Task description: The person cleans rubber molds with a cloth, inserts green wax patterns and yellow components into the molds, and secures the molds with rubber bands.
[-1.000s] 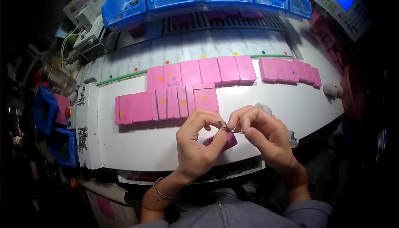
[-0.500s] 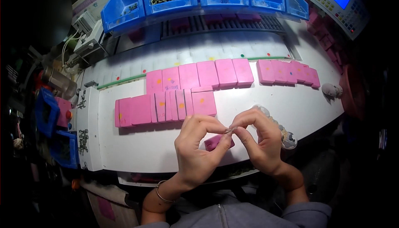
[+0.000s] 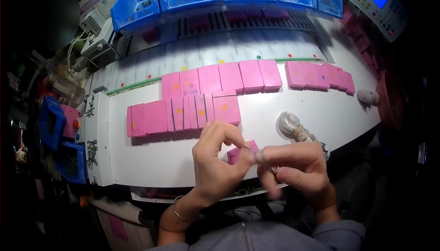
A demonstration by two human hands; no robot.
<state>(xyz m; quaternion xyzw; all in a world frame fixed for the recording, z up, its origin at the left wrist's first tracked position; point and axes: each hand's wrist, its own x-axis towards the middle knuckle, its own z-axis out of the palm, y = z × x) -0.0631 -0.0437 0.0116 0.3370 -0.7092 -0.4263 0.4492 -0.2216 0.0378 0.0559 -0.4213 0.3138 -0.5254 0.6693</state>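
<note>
My left hand [image 3: 220, 157] is closed in a pinch, thumb against forefinger, over the front of the white worktop [image 3: 151, 164]. A tiny piece is at its fingertips, too small to name. My right hand [image 3: 298, 168] meets it fingertip to fingertip, partly smeared by motion. A thin, dark, metallic-looking sliver shows by the right thumb; its kind cannot be made out. Behind the fingers lies a small pink block [image 3: 233, 156], partly covered by my left hand. Beyond my left hand stands the nearer row of pink blocks [image 3: 156, 117], some crossed by dark lines.
Farther back are another row of pink blocks [image 3: 208, 79] and a shorter row [image 3: 305, 74] to its right. A white wrapped bundle [image 3: 289, 123] lies beyond my right hand. Blue bins [image 3: 185, 4] with small green pieces line the back; a keypad device [image 3: 373, 3] stands far right.
My right hand has turned and dropped slightly, its forefinger now reaching across toward the left fingertips. The thin sliver now shows by its thumb. My left hand keeps its pinch.
</note>
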